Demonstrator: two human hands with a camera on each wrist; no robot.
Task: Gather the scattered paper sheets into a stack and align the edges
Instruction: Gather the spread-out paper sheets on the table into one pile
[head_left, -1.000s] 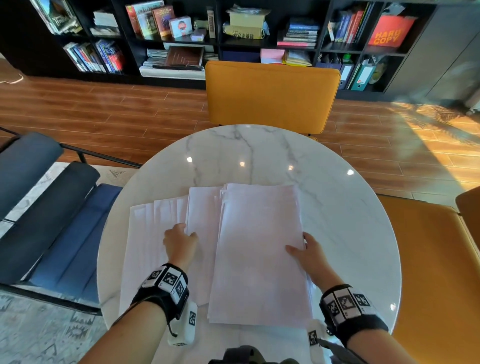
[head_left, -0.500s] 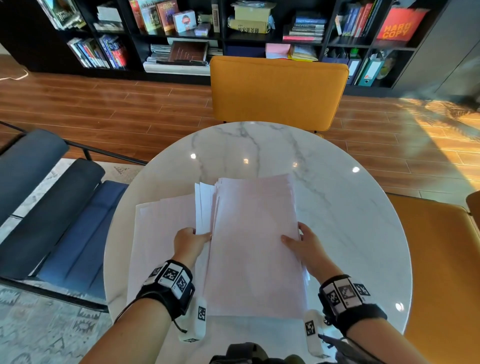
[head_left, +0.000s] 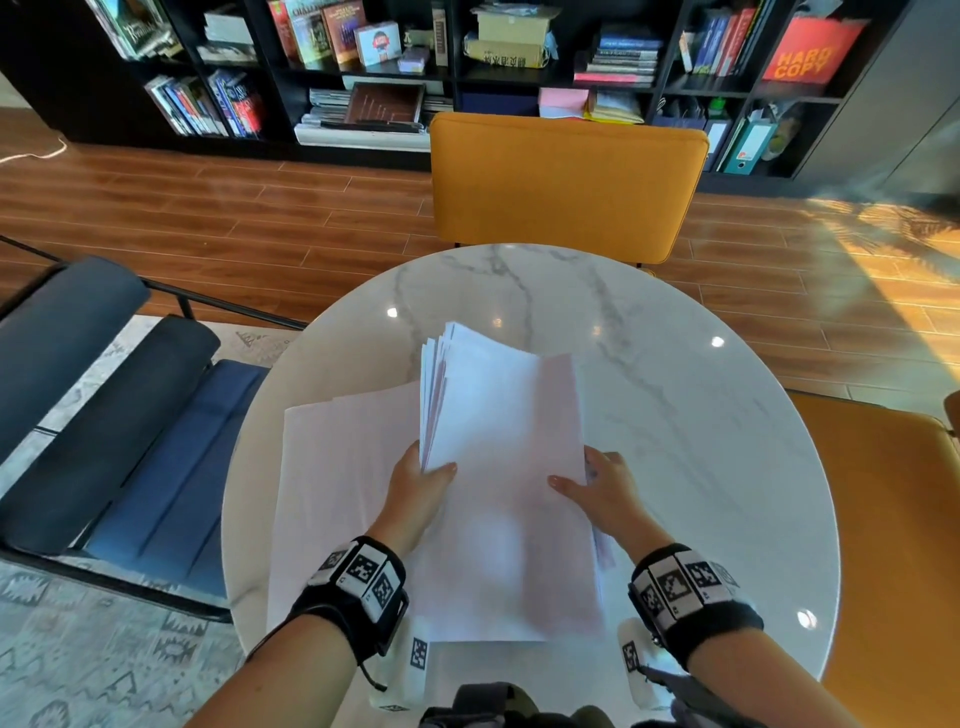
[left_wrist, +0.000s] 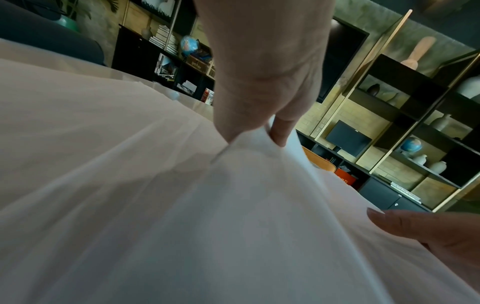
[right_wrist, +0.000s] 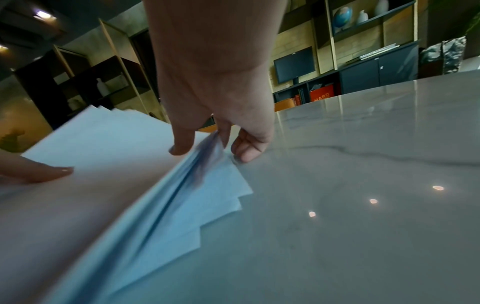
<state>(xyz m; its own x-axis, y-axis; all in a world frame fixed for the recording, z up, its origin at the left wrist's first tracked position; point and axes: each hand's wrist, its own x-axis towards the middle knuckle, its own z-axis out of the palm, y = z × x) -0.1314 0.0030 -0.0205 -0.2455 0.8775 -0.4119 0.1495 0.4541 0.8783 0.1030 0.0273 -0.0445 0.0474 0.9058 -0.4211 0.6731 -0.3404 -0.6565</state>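
A stack of white paper sheets (head_left: 504, 467) is held over the round marble table (head_left: 701, 415), its far end raised and fanned. My left hand (head_left: 421, 478) grips the stack's left edge, thumb on top; in the left wrist view the left hand (left_wrist: 262, 123) pinches the bunched paper (left_wrist: 233, 205). On the other side my right hand (head_left: 597, 483) holds the right edge, thumb on top, and the right wrist view shows the right hand (right_wrist: 221, 133) with fingers curled under the fanned sheets (right_wrist: 182, 195). Other loose sheets (head_left: 343, 478) lie flat on the table to the left.
An orange chair (head_left: 566, 182) stands behind the table, with another orange seat (head_left: 893, 545) at the right. A blue padded chair (head_left: 104, 431) is at the left. Black bookshelves (head_left: 467, 67) line the far wall. The marble surface (right_wrist: 363, 185) shows bare to the right of the stack.
Both hands closed in on the stack's side edges and lifted its far end off the table. The sheets went from spread flat to bunched and fanned upward.
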